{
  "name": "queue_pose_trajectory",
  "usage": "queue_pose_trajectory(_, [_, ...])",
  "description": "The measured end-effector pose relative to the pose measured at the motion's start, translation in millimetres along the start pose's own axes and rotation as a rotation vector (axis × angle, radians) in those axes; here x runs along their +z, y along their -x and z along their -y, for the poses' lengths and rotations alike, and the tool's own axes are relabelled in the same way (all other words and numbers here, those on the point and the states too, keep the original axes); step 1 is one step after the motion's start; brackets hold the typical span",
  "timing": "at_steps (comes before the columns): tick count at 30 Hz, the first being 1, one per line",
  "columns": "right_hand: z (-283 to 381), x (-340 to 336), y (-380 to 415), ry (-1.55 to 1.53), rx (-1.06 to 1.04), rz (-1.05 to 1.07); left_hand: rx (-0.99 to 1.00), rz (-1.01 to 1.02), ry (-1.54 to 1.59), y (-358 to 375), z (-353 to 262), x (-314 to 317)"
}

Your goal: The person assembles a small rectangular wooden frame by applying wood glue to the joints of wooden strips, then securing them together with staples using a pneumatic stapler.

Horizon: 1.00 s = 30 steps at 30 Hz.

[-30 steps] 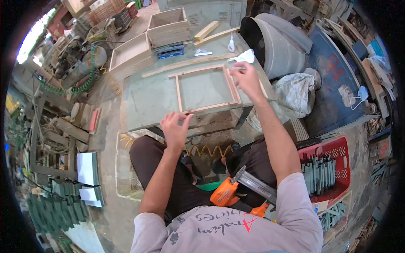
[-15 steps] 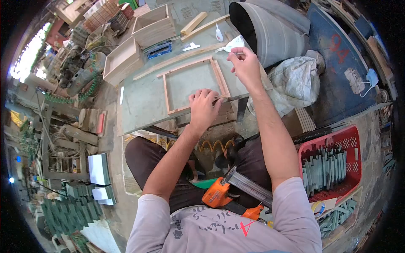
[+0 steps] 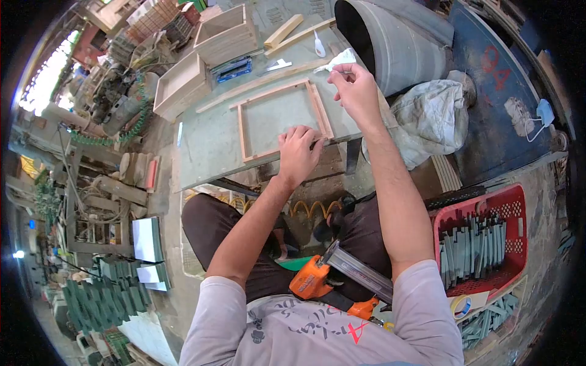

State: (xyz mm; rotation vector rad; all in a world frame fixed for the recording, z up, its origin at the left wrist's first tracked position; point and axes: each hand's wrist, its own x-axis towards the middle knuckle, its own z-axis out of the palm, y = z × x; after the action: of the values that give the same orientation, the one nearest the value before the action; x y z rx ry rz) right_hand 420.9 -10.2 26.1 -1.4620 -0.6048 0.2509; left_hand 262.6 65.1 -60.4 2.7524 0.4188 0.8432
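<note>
A thin rectangular wooden frame [image 3: 242, 133] lies flat on the greenish tabletop [image 3: 210, 137]. My left hand [image 3: 299, 155] is at its near right corner, fingers curled over the near rail and thumb toward the right. Higher and to the right, my right hand [image 3: 358, 94] is raised over the table's right side, thumb and fingertips pinched together. Anything between those fingertips is too small to make out. Just behind that hand sits a crumpled white plastic bag [image 3: 343, 59]. An orange nail gun [image 3: 312, 280] rests across my lap.
Two wooden boxes [image 3: 181, 91] stand at the table's far left. A blue tool [image 3: 235, 70], a white bottle [image 3: 319, 47] and wood strips [image 3: 262, 81] lie along the back. A metal drum [image 3: 400, 49] stands far right; a red crate [image 3: 516, 229] of strips is beside me.
The view has shifted slightly. My right hand's fingers have drawn closer together, while my left hand stays at the frame's near rail.
</note>
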Motion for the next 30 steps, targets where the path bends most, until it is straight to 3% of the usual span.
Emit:
queue_pose_trajectory(14, [-5,0,-1,0.022,0.011,0.022,-0.107,0.115,0.055,-10,-5,-14])
queue_pose_trajectory(17, [-1,-2,0,0.021,0.007,0.022,-0.190,0.107,0.134,-32,11,-15])
queue_pose_trajectory(23, [0,0,0,-0.024,0.014,-0.010,-0.046,-0.074,-0.059,-88,64,5])
queue_pose_trajectory(30, [3,-1,-1,-0.010,0.047,-0.006,-0.089,0.005,-0.148,-114,98,28])
